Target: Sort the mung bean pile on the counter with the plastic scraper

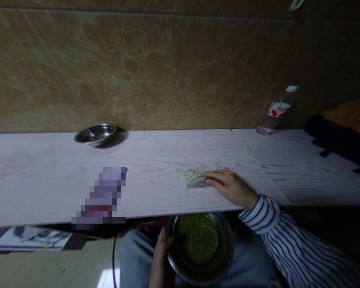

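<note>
My left hand (161,256) grips the left rim of a metal bowl (228,250), which rests on my lap below the table edge. Small green beans (198,238), looking like mung beans, cover its bottom. On the table, my right hand (228,185) is closed on a thin, half-round, see-through scraper (197,183). The scraper stands with its straight edge down against the tabletop. Just behind it lies a scattered patch of pale green and dark crumbs (190,174).
A second metal bowl (96,136) stands by the wall at the back left. A blurred-out flat object (103,196) lies left of centre. At the right are a clear bottle (277,110) with a red and white label and a dark cloth item (339,140).
</note>
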Action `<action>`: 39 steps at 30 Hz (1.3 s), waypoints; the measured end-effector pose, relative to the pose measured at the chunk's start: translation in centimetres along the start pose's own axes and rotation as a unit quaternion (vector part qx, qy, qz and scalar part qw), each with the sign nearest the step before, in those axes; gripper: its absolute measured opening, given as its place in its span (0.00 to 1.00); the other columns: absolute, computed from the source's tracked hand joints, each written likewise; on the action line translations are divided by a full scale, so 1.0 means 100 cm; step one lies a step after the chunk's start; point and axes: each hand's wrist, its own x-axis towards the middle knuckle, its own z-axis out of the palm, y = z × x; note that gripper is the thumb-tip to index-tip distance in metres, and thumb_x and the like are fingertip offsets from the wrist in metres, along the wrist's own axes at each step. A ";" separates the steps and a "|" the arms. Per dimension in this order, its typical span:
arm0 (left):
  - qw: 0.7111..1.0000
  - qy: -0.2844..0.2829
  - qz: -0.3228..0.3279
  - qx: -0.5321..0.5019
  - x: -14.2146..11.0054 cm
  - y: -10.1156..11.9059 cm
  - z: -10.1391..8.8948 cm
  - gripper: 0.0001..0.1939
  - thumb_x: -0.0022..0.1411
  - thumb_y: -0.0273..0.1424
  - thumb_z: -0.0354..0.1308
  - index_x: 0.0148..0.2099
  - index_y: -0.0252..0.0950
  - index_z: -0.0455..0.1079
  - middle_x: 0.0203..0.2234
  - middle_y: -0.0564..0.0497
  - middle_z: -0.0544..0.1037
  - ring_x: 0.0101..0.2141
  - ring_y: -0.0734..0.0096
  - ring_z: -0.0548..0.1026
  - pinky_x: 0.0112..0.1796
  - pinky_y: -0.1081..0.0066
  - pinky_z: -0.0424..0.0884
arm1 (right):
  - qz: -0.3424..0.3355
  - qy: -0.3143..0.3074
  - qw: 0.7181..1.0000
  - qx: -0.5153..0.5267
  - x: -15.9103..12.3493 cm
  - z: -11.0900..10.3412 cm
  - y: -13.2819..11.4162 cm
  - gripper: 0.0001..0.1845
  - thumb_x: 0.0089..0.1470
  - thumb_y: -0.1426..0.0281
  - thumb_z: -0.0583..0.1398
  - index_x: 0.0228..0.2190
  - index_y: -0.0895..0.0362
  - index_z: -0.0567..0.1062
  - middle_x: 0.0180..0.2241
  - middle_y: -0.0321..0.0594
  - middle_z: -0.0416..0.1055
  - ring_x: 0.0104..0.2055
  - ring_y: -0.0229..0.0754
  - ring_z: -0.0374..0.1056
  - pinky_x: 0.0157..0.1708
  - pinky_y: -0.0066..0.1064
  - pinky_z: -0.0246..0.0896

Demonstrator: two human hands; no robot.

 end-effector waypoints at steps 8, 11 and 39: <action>1.000 -0.001 -0.003 -0.008 -0.006 0.001 0.022 0.26 0.47 0.36 0.64 0.52 0.42 0.79 0.50 0.45 0.82 0.61 0.38 0.68 0.60 0.47 0.64 | 0.013 0.006 1.000 0.020 0.005 -0.003 0.005 0.14 0.62 0.73 0.59 0.45 0.50 0.81 0.41 0.41 0.83 0.42 0.44 0.79 0.45 0.40 0.72; 1.000 0.000 -0.009 -0.008 -0.009 0.000 0.023 0.27 0.47 0.37 0.64 0.52 0.42 0.79 0.52 0.45 0.81 0.62 0.37 0.67 0.60 0.47 0.64 | 0.038 0.036 0.998 0.038 -0.002 -0.007 0.002 0.13 0.62 0.71 0.58 0.44 0.51 0.81 0.42 0.42 0.83 0.42 0.44 0.79 0.44 0.39 0.73; 1.000 0.005 -0.002 0.020 -0.016 0.001 0.027 0.25 0.52 0.40 0.63 0.54 0.43 0.78 0.52 0.46 0.81 0.64 0.42 0.64 0.63 0.49 0.59 | 0.026 0.052 0.997 -0.042 -0.025 -0.023 -0.008 0.13 0.62 0.75 0.57 0.44 0.57 0.80 0.38 0.43 0.83 0.39 0.44 0.79 0.42 0.37 0.73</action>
